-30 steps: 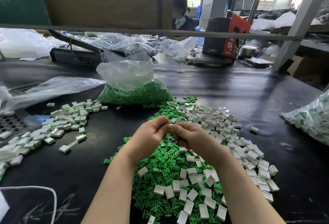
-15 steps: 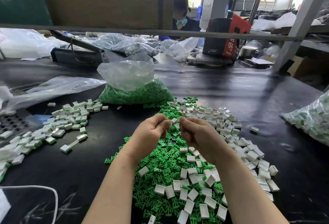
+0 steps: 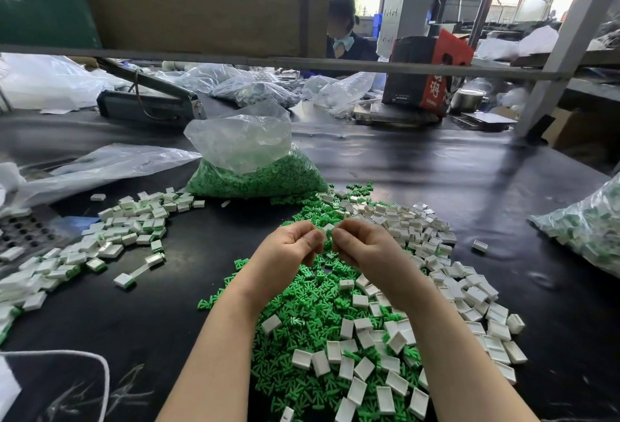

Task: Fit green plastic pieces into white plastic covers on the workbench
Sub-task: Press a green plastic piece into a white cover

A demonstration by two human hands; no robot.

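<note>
Mid-frame, above the green pile (image 3: pixel 302 304): fingertips meeting.
Left hand (image 3: pixel 288 247) and right hand (image 3: pixel 362 247) curled, pinching white cover (image 3: pixel 328 229) between; green piece unseen.

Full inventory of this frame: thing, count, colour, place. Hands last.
green pieces: loose heap, too many to count, centre of bench under the hands
white covers: many, strewn over and right of the heap
fitted covers: many, white with green, pile on left
bag of green pieces: one, clear, open, behind the heap
bag of fitted covers: one, clear, right edge
empty bag: one, clear, flat, left
box: one, red and black, far side
bench: one, black
person: one, dark top, far side
left hand: pinches small piece
right hand: pinches small piece
</note>
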